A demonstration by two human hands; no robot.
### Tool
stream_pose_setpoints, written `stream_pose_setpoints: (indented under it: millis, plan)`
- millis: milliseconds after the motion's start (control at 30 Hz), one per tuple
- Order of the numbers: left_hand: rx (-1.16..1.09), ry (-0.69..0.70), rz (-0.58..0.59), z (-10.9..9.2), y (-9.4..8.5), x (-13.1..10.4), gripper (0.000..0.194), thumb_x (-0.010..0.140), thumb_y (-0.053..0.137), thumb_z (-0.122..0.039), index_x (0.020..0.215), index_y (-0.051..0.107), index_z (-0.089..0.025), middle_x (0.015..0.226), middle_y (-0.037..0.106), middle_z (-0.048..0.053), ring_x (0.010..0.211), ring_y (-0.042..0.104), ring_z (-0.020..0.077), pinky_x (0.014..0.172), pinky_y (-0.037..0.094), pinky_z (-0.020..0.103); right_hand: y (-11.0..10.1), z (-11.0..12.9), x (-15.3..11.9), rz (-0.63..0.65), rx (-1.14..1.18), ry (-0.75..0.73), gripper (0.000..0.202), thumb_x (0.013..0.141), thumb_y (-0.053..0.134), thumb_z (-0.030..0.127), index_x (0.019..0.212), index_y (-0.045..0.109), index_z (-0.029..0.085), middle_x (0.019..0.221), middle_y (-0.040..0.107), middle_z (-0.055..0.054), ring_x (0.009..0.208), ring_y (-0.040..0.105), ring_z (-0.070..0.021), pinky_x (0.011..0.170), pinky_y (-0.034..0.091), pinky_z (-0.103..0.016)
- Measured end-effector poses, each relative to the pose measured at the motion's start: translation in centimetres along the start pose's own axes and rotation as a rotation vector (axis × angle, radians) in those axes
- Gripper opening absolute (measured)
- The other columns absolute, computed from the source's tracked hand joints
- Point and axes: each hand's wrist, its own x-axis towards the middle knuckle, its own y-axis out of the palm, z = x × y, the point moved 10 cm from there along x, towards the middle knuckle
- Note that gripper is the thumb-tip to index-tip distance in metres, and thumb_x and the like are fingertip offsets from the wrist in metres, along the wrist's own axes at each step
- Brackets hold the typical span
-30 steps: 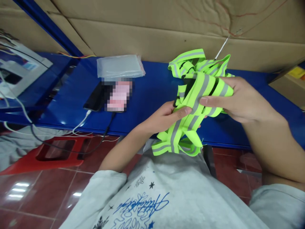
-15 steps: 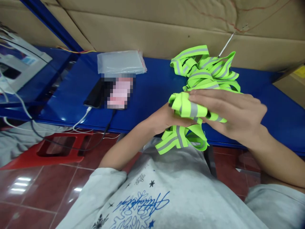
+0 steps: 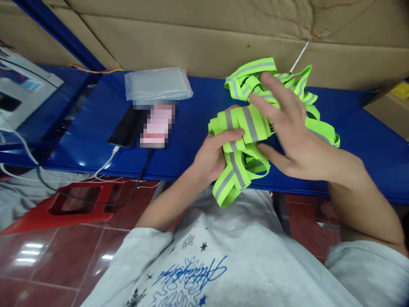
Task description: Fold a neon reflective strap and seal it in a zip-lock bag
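A folded bundle of neon yellow-green reflective strap (image 3: 238, 123) with grey stripes lies in my left hand (image 3: 215, 155), its thumb pressed across the front. Loops of the strap hang below, over the table's front edge. At the bundle's right end is my right hand (image 3: 292, 132), fingers spread and thumb apart; whether its thumb touches the strap I cannot tell. Behind that hand a loose heap of the same strap (image 3: 252, 70) lies on the blue table (image 3: 194, 115), partly covered by the fingers.
A stack of clear plastic bags (image 3: 156, 84) lies at the back. Nearer stand a black phone (image 3: 123, 128) and a second phone (image 3: 156, 128) with a blurred screen, both cabled. A white machine (image 3: 32, 85) is at left, a red stool (image 3: 79, 202) below, cardboard (image 3: 191, 38) behind.
My right hand has loosened from the bundle, its fingers now spread toward the heap. The bundle has shifted left and turned its striped face up, with my left thumb now on top.
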Motion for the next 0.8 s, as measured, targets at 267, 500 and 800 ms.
stream_pose_setpoints:
  millis: [267, 500, 800]
  plan:
    - [0.048, 0.353, 0.07, -3.9, -0.3, 0.3, 0.03, 0.079, 0.084, -0.026, 0.108, 0.074, -0.027, 0.098, 0.081, 0.0, 0.127, 0.074, 0.0288, 0.104, 0.063, 0.039, 4.2, -5.1, -3.3, -0.137, 0.796, 0.445, 0.04, 0.088, 0.087, 0.049, 0.118, 0.073, 0.027, 0.113, 0.076, -0.003, 0.096, 0.074, -0.0187, 0.084, 0.064, -0.033]
    - [0.247, 0.56, -0.018, -6.2, -1.0, -0.8, 0.037, 0.084, 0.086, -0.028, 0.118, 0.075, -0.036, 0.1, 0.08, -0.001, 0.126, 0.073, 0.0245, 0.107, 0.06, 0.036, 4.1, -4.3, -2.4, -0.201, 0.579, 0.391, 0.038, 0.083, 0.091, 0.037, 0.111, 0.071, 0.024, 0.099, 0.07, 0.0, 0.088, 0.065, -0.0151, 0.08, 0.054, -0.03]
    - [0.211, 0.62, -0.104, -7.2, -1.3, -0.5, 0.055, 0.088, 0.081, -0.034, 0.14, 0.065, -0.042, 0.129, 0.077, -0.004, 0.142, 0.063, 0.0238, 0.118, 0.052, 0.035, 2.5, 3.1, -3.4, -0.451, -0.373, -0.064, 0.03, 0.092, 0.056, 0.0, 0.074, 0.047, 0.022, 0.063, 0.042, 0.003, 0.063, 0.037, -0.0144, 0.06, 0.027, -0.034]
